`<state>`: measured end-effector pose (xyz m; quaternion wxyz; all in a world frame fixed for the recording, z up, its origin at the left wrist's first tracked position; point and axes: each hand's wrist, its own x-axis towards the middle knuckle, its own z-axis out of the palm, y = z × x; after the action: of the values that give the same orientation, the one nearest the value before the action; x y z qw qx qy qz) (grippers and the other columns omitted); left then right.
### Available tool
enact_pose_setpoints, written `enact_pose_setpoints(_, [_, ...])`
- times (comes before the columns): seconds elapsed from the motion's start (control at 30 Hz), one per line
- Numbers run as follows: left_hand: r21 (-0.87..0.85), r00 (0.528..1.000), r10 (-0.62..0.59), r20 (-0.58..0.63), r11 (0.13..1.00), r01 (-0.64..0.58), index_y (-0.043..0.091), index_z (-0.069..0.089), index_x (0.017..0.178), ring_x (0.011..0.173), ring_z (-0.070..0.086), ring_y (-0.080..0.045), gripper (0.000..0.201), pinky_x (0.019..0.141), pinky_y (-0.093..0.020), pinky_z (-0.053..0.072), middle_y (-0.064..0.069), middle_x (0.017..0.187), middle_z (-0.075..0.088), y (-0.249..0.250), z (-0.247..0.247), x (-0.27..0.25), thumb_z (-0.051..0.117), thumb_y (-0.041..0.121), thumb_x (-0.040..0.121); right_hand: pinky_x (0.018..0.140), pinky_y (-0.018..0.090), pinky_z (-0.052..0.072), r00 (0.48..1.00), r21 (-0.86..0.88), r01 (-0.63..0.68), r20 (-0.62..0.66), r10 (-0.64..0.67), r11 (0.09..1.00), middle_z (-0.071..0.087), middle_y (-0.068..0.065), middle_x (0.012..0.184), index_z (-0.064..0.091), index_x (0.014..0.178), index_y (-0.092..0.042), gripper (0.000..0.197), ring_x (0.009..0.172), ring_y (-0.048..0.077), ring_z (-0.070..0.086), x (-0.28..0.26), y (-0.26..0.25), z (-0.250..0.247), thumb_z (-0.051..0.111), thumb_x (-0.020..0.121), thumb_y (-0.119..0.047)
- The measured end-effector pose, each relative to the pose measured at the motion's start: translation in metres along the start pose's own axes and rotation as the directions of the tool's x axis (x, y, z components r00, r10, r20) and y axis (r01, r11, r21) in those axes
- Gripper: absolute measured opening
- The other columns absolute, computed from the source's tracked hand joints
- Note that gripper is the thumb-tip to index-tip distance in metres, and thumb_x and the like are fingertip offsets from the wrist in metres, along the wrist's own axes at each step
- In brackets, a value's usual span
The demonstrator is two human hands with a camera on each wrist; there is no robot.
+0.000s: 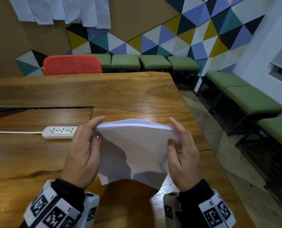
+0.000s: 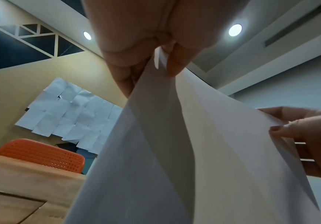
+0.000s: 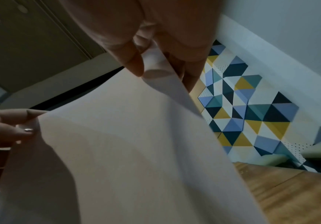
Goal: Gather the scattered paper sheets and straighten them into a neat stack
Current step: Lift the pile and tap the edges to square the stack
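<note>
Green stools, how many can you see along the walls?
7. Four stand in a row behind the table. Three line the right wall. More may be out of frame.

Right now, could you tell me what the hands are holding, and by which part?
Both hold the paper stack: the left hand pinches its upper left corner, the right hand its upper right corner, and the sheets bow between them above the table.
</note>
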<state>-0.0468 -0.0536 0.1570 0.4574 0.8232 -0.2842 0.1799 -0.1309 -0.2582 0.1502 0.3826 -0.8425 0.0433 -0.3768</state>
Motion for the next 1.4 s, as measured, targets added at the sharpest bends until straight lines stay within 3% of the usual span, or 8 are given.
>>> enact_pose_setpoints(0.17, [-0.236, 0.991, -0.132, -0.006, 0.963, 0.127, 0.043, 0.031, 0.132, 0.085, 0.056, 0.005, 0.060, 0.073, -0.013, 0.048, 0.007, 0.103, 0.059, -0.009, -0.002, 0.002, 0.054, 0.018, 0.082, 0.065, 0.011, 0.049, 0.971, 0.397, -0.223, 0.008, 0.240, 0.890, 0.060, -0.007, 0.079, 0.020, 0.142, -0.042, 0.080, 0.067, 0.000, 0.060, 0.000, 0.014, 0.000, 0.060, 0.083, -0.005])
enact_pose_setpoints(0.3, [-0.535, 0.836, -0.429, 0.343, 0.642, 0.549, 0.027, 0.058, 0.099, 0.082, 0.068, -0.001, 0.073, 0.061, -0.013, 0.053, 0.002, 0.086, 0.074, -0.028, 0.011, -0.007, 0.086, 0.052, 0.037, 0.069, 0.032, 0.052, 0.832, 0.430, -0.555, 0.317, 0.456, 0.712, 0.074, -0.004, 0.077, 0.064, 0.091, -0.019, 0.033, 0.075, 0.006, 0.068, -0.004, 0.043, 0.014, 0.067, 0.075, 0.009])
enact_pose_setpoints(0.43, [-0.467, 0.827, -0.499, 0.261, 0.684, 0.560, 0.020, 0.066, 0.084, 0.090, 0.067, -0.022, 0.012, 0.062, -0.018, 0.056, 0.012, 0.077, 0.075, -0.039, 0.025, -0.010, 0.071, 0.012, 0.076, 0.065, 0.027, 0.056, 0.814, 0.387, -0.577, 0.340, 0.470, 0.719, 0.070, -0.004, 0.071, 0.066, 0.071, -0.016, 0.026, 0.073, 0.014, 0.067, -0.006, 0.044, 0.024, 0.065, 0.076, 0.009])
enact_pose_setpoints(0.73, [-0.447, 0.758, -0.592, 0.275, 0.619, 0.646, 0.024, 0.059, 0.086, 0.088, 0.060, -0.016, 0.017, 0.063, -0.020, 0.045, -0.002, 0.087, 0.065, -0.039, 0.033, -0.024, 0.061, 0.008, 0.083, 0.070, 0.029, 0.056, 0.788, 0.351, -0.612, 0.346, 0.510, 0.709, 0.068, 0.006, 0.085, 0.063, 0.078, -0.019, 0.023, 0.088, 0.026, 0.064, -0.021, 0.057, 0.035, 0.067, 0.076, 0.004])
enact_pose_setpoints(0.97, [-0.440, 0.749, -0.592, 0.297, 0.611, 0.658, 0.026, 0.058, 0.090, 0.090, 0.058, -0.012, 0.017, 0.068, -0.022, 0.043, -0.002, 0.093, 0.064, -0.041, 0.034, -0.032, 0.061, 0.010, 0.084, 0.064, 0.015, 0.054, 0.788, 0.352, -0.612, 0.345, 0.509, 0.708, 0.070, -0.008, 0.077, 0.063, 0.078, -0.021, 0.026, 0.080, 0.010, 0.066, -0.026, 0.060, 0.035, 0.066, 0.077, 0.004])
enact_pose_setpoints(1.13, [-0.224, 0.700, -0.637, 0.325, 0.667, 0.711, 0.013, 0.054, 0.115, 0.097, 0.057, -0.015, 0.025, 0.075, -0.023, 0.043, 0.007, 0.096, 0.060, -0.071, 0.049, -0.057, 0.053, 0.017, 0.090, 0.083, 0.039, 0.055, 0.683, 0.186, -0.720, 0.363, 0.634, 0.669, 0.070, 0.009, 0.091, 0.063, 0.090, -0.013, 0.017, 0.094, 0.030, 0.065, -0.044, 0.082, 0.048, 0.067, 0.078, -0.002])
enact_pose_setpoints(1.23, [-0.057, 0.727, -0.636, 0.261, 0.741, 0.669, 0.006, 0.052, 0.120, 0.103, 0.056, -0.024, 0.031, 0.089, -0.035, 0.044, 0.004, 0.098, 0.059, -0.079, 0.053, -0.067, 0.051, 0.017, 0.091, 0.089, 0.043, 0.053, 0.648, 0.065, -0.737, 0.349, 0.677, 0.672, 0.070, 0.012, 0.100, 0.061, 0.104, -0.006, 0.028, 0.098, 0.029, 0.065, -0.056, 0.089, 0.052, 0.068, 0.078, -0.012])
enact_pose_setpoints(1.4, [-0.083, 0.810, -0.556, 0.186, 0.813, 0.576, 0.017, 0.051, 0.095, 0.084, 0.057, -0.010, 0.011, 0.076, -0.028, 0.047, 0.009, 0.087, 0.057, -0.072, 0.049, -0.059, 0.051, 0.007, 0.090, 0.076, 0.020, 0.052, 0.757, 0.116, -0.632, 0.302, 0.579, 0.766, 0.068, -0.010, 0.088, 0.055, 0.088, -0.030, 0.033, 0.081, -0.003, 0.066, -0.050, 0.076, 0.045, 0.065, 0.077, -0.001])
